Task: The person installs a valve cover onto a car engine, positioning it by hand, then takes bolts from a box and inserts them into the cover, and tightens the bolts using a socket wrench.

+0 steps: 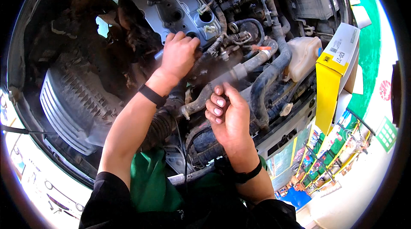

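My left hand [179,54] is closed at the lower edge of a grey valve cover [160,14] with round openings. What it grips is hidden under the fingers. A short silvery cylinder [159,55] shows beside it; I cannot tell if the hand holds it. My right hand [230,111] is palm up, fingers curled and thumb near the index fingertip, above a metal coolant pipe [198,104]. A grey blur lies just beyond the fingertips, and what they hold, if anything, does not show clearly. Both wrists wear black bands.
Black hoses [274,72] run right of the hands, near a whitish plastic reservoir [303,57]. A yellow and white box [327,87] stands at the bay's right edge. A ribbed black air duct [158,132] and a dusty finned housing [70,109] lie to the left.
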A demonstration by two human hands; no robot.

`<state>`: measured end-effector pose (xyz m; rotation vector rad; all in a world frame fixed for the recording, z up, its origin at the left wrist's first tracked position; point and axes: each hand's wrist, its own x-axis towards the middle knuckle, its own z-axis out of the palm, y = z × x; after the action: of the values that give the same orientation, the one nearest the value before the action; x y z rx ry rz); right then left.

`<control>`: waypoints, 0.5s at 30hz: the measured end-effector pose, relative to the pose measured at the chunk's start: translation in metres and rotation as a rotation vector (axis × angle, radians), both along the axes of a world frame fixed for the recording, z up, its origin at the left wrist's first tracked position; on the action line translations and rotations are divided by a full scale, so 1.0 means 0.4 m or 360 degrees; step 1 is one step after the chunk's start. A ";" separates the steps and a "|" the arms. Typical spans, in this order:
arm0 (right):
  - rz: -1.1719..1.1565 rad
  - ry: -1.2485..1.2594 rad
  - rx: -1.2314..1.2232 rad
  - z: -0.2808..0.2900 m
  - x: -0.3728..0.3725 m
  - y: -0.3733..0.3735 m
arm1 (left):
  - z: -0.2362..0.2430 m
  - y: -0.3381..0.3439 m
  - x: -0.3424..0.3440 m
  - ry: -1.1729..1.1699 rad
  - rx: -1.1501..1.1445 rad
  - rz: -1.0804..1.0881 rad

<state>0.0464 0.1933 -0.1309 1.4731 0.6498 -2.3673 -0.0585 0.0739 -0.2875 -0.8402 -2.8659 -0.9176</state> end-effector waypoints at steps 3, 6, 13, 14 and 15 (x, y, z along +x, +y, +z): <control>0.0032 0.0035 0.0014 -0.005 0.005 0.004 | -0.012 0.002 0.010 0.0022 -0.0031 0.0020; 0.0061 0.0052 0.0025 -0.002 0.005 0.000 | -0.024 -0.002 0.007 0.0125 0.0049 -0.0065; 0.0060 0.0018 0.0070 0.004 -0.004 -0.008 | -0.014 -0.004 0.011 0.0115 0.0066 -0.0024; 0.0064 0.0023 0.0067 0.003 -0.004 -0.010 | -0.022 -0.007 0.010 0.0130 0.0107 -0.0032; 0.0066 0.0027 0.0069 0.003 -0.003 -0.010 | -0.019 -0.008 0.009 0.0128 0.0110 -0.0030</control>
<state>0.0451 0.1895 -0.1298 1.4445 0.7331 -2.3512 -0.0548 0.0707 -0.2952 -0.8778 -2.7466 -0.9557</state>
